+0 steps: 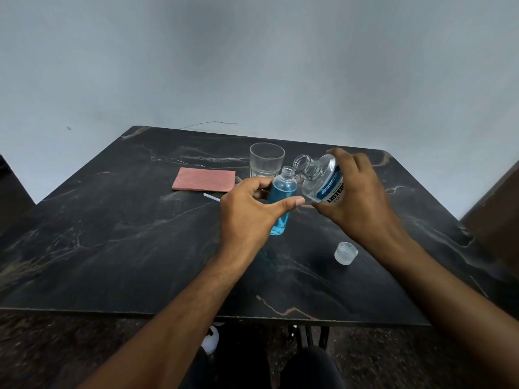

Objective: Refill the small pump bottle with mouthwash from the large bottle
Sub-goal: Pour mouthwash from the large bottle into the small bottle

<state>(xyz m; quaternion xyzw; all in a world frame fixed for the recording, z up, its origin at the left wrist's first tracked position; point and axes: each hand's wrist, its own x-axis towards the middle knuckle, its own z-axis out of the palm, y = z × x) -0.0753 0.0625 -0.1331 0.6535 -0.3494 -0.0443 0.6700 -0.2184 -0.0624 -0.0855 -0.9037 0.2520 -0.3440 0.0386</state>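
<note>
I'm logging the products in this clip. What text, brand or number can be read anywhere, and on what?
"LISTER", cut off by the right hand: large white letters on the blue label of the large bottle.
"CO", cut off: grey letters just below it.
Small white line above the brand: too blurred to read.
Nothing else carries text.

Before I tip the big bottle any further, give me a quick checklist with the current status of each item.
1. Small bottle neck uncapped: ok.
2. Left hand steadying the small bottle upright on the table: ok.
3. Large bottle open, gripped by right hand: ok.
4. Large bottle's mouth over the small neck: not ok, it sits up and to the right.
5. Room left in the small bottle: ok, blue liquid stops below the shoulder.
6. Liquid left in the large bottle: cannot tell, it looks clear.
</note>
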